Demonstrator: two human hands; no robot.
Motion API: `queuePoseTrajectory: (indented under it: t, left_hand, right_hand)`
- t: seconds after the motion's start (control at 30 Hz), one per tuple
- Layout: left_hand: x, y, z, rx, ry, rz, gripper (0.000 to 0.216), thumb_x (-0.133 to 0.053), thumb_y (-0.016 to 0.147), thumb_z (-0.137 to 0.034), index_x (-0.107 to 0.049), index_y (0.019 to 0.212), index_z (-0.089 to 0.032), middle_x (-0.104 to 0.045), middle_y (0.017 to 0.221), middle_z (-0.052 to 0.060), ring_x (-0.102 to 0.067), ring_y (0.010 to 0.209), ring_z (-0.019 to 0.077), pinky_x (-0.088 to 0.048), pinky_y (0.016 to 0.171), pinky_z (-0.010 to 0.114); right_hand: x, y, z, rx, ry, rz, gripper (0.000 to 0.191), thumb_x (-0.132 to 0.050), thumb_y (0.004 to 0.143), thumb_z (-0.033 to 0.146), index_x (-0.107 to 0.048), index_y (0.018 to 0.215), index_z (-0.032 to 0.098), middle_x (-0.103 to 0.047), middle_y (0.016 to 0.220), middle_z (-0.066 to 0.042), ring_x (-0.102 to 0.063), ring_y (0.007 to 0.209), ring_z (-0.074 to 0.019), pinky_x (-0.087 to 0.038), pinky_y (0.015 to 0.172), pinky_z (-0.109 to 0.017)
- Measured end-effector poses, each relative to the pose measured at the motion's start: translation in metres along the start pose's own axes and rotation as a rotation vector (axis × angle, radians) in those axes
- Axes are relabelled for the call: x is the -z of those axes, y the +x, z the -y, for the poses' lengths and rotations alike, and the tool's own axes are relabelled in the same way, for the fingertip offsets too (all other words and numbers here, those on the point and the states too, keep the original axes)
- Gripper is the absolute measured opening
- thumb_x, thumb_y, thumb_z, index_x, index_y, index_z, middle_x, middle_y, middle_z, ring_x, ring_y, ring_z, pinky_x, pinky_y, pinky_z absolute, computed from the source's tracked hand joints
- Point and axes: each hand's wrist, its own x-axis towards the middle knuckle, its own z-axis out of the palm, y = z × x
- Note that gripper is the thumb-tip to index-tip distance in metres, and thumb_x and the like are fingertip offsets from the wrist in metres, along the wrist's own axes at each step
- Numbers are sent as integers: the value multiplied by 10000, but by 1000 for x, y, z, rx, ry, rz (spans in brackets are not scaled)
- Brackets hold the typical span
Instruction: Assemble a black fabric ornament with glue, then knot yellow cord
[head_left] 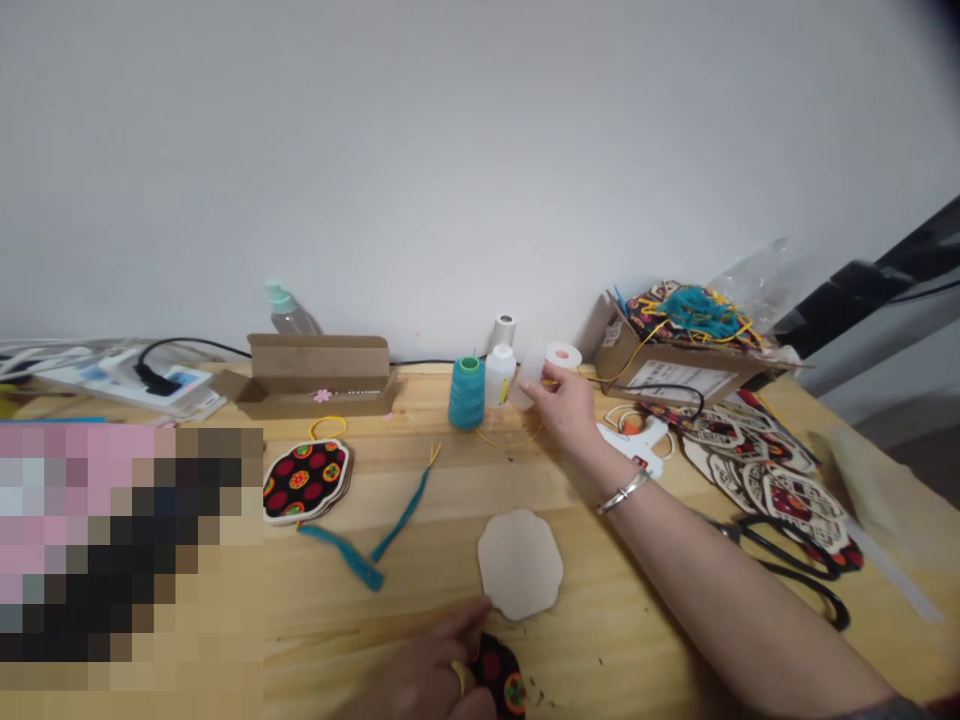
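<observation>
My right hand [564, 405] reaches to the back of the wooden table and is closed around a translucent white spool [534, 372], beside a white bottle [499, 374] and a teal thread cone [466, 393]. My left hand [429, 672] rests at the near edge, fingers pressed on a black piece of fabric with red and orange dots [501, 676]. One finger touches the edge of a plain beige scalloped card shape [520, 563]. A silver bracelet sits on my right wrist.
A stack of dotted-fabric shapes [306, 480] and a teal cord [390, 530] lie at the left. A cardboard box [319, 376], a glue gun [636, 440], black scissors [799, 570], patterned cutouts [780, 480] and a box of yarn [686, 335] surround the work area.
</observation>
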Motion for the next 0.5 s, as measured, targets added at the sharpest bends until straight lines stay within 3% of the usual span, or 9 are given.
queuePoseTrajectory:
  t: [0.13, 0.2, 0.3, 0.4, 0.5]
  left_hand:
    - [16, 9, -19, 30, 94, 141, 193, -457, 744, -90, -529, 602, -199, -592, 553, -11, -545, 532, 102, -425, 940, 357]
    - [24, 14, -26, 33, 76, 71, 211, -452, 728, -71, -502, 562, -192, -555, 523, 4, -540, 545, 115, -473, 862, 341]
    - [35, 21, -33, 147, 31, -46, 234, -460, 746, -60, -497, 555, -191, -524, 501, -7, -511, 511, 106, -494, 635, 243]
    - [43, 24, -39, 277, -16, -173, 169, -502, 758, -102, -556, 639, -210, -539, 492, -35, -499, 451, 91, -399, 441, 189]
    - [47, 28, -44, 334, -66, -262, 114, -528, 765, -153, -593, 719, -235, -599, 544, -48, -540, 481, 93, -405, 445, 185]
  right_hand:
    - [16, -22, 6, -67, 37, -38, 475, -642, 615, 254, -557, 1064, 128, -570, 904, -55, -500, 593, -114, -419, 597, -273]
    - [28, -44, 15, -47, 139, -13, 432, -624, 658, 280, -536, 1057, 138, -555, 853, -37, -475, 562, -93, -415, 559, -253]
    - [49, -81, 30, -69, 237, 350, 203, -562, 745, 334, -611, 804, 146, -556, 662, -3, -455, 551, -91, -393, 533, -235]
    - [64, -108, 35, -158, 298, 634, 281, -549, 775, 365, -632, 945, 157, -624, 808, -36, -484, 621, -100, -400, 573, -242]
    - [71, -120, 32, -243, 386, 795, 371, -518, 800, 420, -606, 1063, 174, -622, 893, -45, -460, 606, -84, -368, 544, -225]
